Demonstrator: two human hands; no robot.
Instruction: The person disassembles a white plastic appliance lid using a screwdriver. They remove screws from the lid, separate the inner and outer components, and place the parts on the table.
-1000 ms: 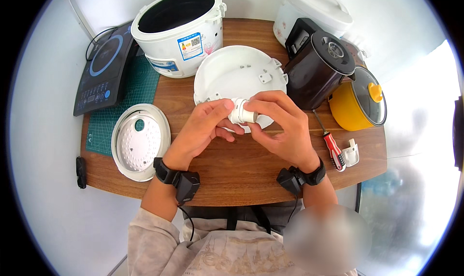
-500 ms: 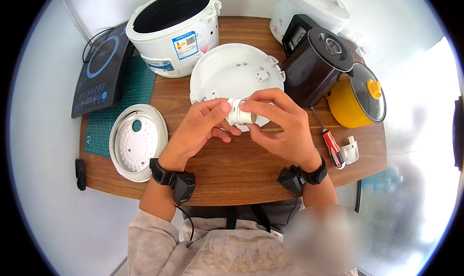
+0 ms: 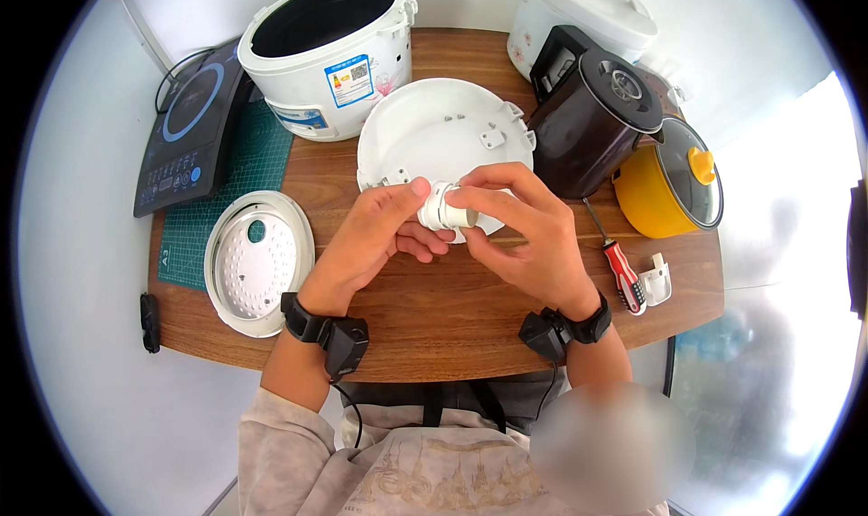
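Between my two hands is a small white cylindrical plastic part (image 3: 445, 211) with raised rings, held over the near edge of a round white plastic shell (image 3: 418, 127). My left hand (image 3: 363, 236) is closed round its left end, thumb on top and fingers curled beneath. The right end is pinched by my right hand (image 3: 533, 240), with the index finger above and the thumb below. Inside the shell lie a small white plate (image 3: 492, 139) and several small screws (image 3: 454, 117). Left of my left hand rests a round, perforated metal inner lid (image 3: 262, 263) with a pale rim.
At the back stand an open white rice cooker body (image 3: 389, 73) and a closed white cooker (image 3: 601, 14). A dark kettle (image 3: 579, 127), yellow pot (image 3: 646, 191), red-handled screwdriver (image 3: 622, 272) and white plastic piece (image 3: 657, 283) are rightward. An induction cooker (image 3: 181, 127) overlaps a green mat (image 3: 237, 191).
My left thumb has shifted slightly up and back on the white cylindrical part, and the part has moved a little to the left. My right hand keeps nearly the same grip.
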